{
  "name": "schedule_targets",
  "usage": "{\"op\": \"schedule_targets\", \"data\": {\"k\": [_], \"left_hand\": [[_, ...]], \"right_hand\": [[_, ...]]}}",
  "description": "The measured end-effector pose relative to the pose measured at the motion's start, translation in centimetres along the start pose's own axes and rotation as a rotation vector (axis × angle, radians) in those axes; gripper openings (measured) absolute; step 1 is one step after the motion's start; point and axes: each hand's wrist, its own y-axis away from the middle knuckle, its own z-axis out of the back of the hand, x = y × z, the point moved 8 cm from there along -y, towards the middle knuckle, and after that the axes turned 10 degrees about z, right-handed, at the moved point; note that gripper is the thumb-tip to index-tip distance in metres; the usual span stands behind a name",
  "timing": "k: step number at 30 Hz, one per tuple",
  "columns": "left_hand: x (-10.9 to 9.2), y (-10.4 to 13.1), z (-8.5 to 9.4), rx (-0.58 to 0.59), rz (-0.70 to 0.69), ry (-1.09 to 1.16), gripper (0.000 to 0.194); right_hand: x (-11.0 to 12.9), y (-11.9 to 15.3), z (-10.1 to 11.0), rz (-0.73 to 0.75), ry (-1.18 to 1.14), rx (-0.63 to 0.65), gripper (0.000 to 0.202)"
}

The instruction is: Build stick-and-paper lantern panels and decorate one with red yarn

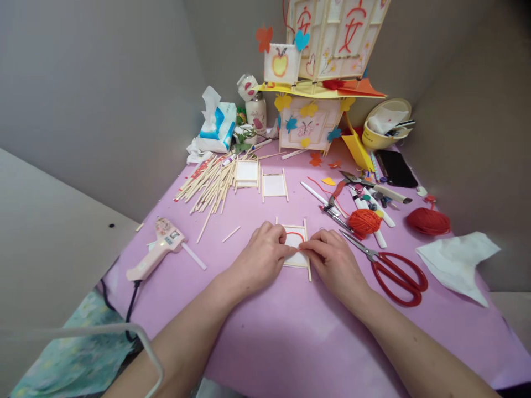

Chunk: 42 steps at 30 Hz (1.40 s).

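Between my hands lies a small stick-framed white panel [295, 260] on the purple tablecloth. A piece of red yarn [295, 234] curves across its upper part. My left hand [267, 251] rests over the panel's left side, fingers curled, with the thumb and fingertip at the yarn's left part. From the right, my right hand [334, 254] pinches the yarn's other end near the panel's right edge. The fingers hide part of the yarn and panel. Close to my right hand are red-handled scissors [400, 279] and an orange-red yarn ball [365, 221].
A pink glue gun [160, 249] with a cord lies at left. Loose wooden sticks [211, 182] and more framed panels [274, 184] are behind my hands. A decorated paper lantern structure [311, 124] stands at the back. Pliers [340, 188], pens and a phone [397, 168] are right.
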Motion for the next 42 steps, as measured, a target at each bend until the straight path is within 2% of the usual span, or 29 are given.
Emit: {"op": "schedule_targets", "data": {"k": [10,17,23,29,42], "left_hand": [[-0.15,0.04,-0.31,0.006,-0.018,-0.018,0.045],[-0.10,-0.03,0.32,-0.029,-0.019,-0.009,0.038],[-0.54,0.07,-0.41,0.002,-0.041,-0.021,0.040],[-0.42,0.04,-0.14,-0.026,-0.038,0.002,0.040],[-0.44,-0.08,-0.52,0.006,-0.029,-0.022,0.040]], "right_hand": [[0.25,-0.12,0.18,-0.018,-0.006,-0.006,0.013],[0.20,-0.19,0.18,-0.032,-0.016,0.000,0.014],[0.24,-0.23,0.16,-0.020,-0.018,-0.004,0.014],[0.23,-0.16,-0.04,-0.018,-0.008,0.019,0.016],[0.08,-0.19,0.01,-0.081,-0.037,0.042,0.018]]}}
